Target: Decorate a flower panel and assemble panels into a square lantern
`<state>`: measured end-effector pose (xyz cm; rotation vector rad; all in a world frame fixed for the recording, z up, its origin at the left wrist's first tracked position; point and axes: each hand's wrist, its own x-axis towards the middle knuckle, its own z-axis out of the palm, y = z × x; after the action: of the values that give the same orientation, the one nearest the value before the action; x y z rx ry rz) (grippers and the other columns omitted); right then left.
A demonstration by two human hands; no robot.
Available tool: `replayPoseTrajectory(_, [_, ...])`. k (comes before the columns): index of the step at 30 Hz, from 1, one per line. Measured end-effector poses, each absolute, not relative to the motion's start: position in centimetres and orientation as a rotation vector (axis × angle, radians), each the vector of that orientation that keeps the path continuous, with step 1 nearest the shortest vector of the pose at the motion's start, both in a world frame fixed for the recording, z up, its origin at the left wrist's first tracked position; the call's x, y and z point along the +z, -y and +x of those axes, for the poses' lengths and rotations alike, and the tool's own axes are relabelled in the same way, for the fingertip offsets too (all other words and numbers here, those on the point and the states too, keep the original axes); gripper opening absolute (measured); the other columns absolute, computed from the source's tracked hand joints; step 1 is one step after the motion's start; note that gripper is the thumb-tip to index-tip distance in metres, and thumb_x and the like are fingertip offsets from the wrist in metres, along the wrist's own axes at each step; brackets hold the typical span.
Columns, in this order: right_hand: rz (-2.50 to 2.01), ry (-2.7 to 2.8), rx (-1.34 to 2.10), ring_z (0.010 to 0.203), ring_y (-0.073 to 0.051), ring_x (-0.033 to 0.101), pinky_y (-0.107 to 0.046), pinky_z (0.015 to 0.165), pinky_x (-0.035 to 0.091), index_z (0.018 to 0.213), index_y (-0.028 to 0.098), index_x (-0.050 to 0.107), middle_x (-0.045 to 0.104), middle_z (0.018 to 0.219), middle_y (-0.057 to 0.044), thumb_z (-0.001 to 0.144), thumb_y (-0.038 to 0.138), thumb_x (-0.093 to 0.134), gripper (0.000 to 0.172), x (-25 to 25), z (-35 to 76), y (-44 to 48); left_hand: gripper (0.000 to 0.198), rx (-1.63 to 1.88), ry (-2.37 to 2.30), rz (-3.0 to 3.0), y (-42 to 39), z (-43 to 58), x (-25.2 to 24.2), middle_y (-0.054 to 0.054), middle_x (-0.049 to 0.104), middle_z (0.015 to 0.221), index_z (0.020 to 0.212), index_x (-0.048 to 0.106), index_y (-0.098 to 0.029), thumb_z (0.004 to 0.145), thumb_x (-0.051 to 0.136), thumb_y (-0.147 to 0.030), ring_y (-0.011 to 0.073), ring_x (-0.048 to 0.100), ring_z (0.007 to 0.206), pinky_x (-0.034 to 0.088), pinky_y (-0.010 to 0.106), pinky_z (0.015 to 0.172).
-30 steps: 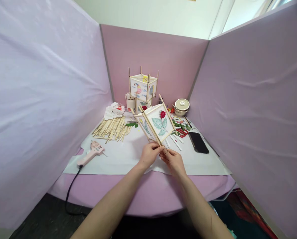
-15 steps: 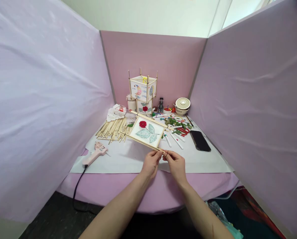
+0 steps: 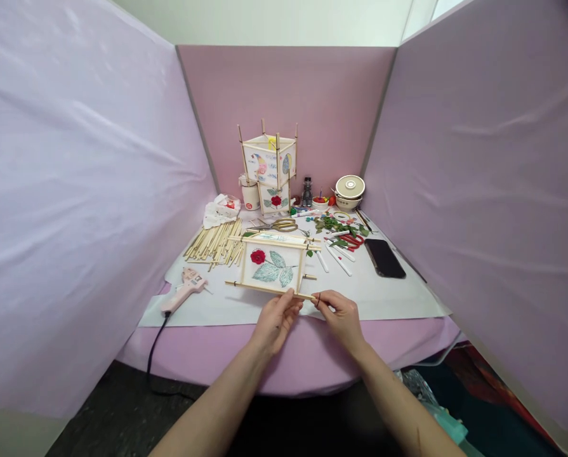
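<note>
A small lantern (image 3: 290,257) of pale sticks and white paper panels lies tilted above the table, its near panel showing a red rose and green leaves. My left hand (image 3: 275,320) grips its near lower stick from below, thumb on top. At that stick's right end, my right hand (image 3: 337,314) is closed in a pinch around a thin dark band (image 3: 318,297). How far the band wraps the stick is partly hidden by the fingers.
A pink glue gun (image 3: 186,291) lies left, below a pile of sticks (image 3: 214,244). Scissors (image 3: 284,225), leaves (image 3: 334,223), white markers (image 3: 338,260) and a black phone (image 3: 384,258) lie around. A taller paper lantern (image 3: 264,158) stands behind, near a lidded pot (image 3: 349,190).
The lantern has tipped and lowered, so its top and far sticks now show, along with the scissors behind it. My left hand has shifted left along the near stick; my right hand stays at its end.
</note>
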<state>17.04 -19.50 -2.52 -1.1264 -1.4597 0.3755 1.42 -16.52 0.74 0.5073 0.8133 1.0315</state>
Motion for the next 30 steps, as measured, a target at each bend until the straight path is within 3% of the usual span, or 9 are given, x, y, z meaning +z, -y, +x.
replayPoseTrajectory(5, [-1.068,1.575,0.264,0.075,-0.017,0.065,-0.028,0.068,0.05,0.086,0.021,0.07,0.071,0.081,-0.004,0.09,0.018,0.057,0.014,-2.2,17.5,20.0,0.008,1.074,-0.828,0.489,16.5,1.5,1.7,0.007,0.07,0.075,0.07,0.066,-0.009,0.076,0.071,-0.01,0.0116,0.066,0.071,0.056,0.021,0.076])
replayPoseTrajectory(13, [-1.208,1.514,0.392,0.076,-0.021,0.065,-0.033,0.074,0.051,0.089,0.022,0.072,0.068,0.077,-0.004,0.082,0.028,0.068,0.01,-0.3,18.6,20.8,0.007,1.078,-0.8,0.48,16.2,1.9,2.2,0.005,0.069,0.072,0.069,0.066,-0.009,0.073,0.072,-0.009,0.0106,0.064,0.07,0.055,0.02,0.075])
replayPoseTrajectory(16, [-1.287,1.445,0.49,0.078,-0.022,0.065,-0.034,0.078,0.05,0.086,0.021,0.073,0.068,0.075,-0.004,0.075,0.031,0.075,0.015,0.0,19.1,21.0,0.005,1.102,-0.796,0.446,16.0,1.9,2.7,0.007,0.069,0.074,0.071,0.066,-0.008,0.075,0.07,-0.008,0.011,0.065,0.072,0.056,0.02,0.075])
replayPoseTrajectory(24, [-1.143,1.2,0.824,0.071,-0.018,0.06,-0.031,0.07,0.05,0.098,0.017,0.073,0.069,0.08,-0.004,0.066,0.034,0.081,0.037,-0.6,17.5,19.5,0.005,1.098,-0.76,0.461,16.1,2.0,2.9,0.007,0.07,0.074,0.07,0.067,-0.007,0.075,0.069,-0.008,0.0101,0.065,0.071,0.056,0.02,0.077])
replayPoseTrajectory(27, [-1.129,1.199,0.805,0.07,-0.018,0.06,-0.031,0.07,0.05,0.097,0.017,0.073,0.069,0.081,-0.004,0.067,0.034,0.081,0.036,-0.3,16.9,19.0,0.005,1.098,-0.744,0.487,16.2,2.1,2.8,0.007,0.071,0.076,0.072,0.068,-0.007,0.073,0.071,-0.01,0.0106,0.066,0.074,0.055,0.02,0.077])
replayPoseTrajectory(30, [-1.215,1.398,0.645,0.068,-0.017,0.058,-0.03,0.066,0.048,0.09,0.02,0.074,0.07,0.084,-0.005,0.072,0.034,0.077,0.023,0.7,16.9,18.8,0.01,1.075,-0.726,0.521,16.3,2.2,2.4,0.007,0.071,0.078,0.075,0.069,-0.007,0.07,0.075,-0.013,0.011,0.065,0.073,0.054,0.021,0.076])
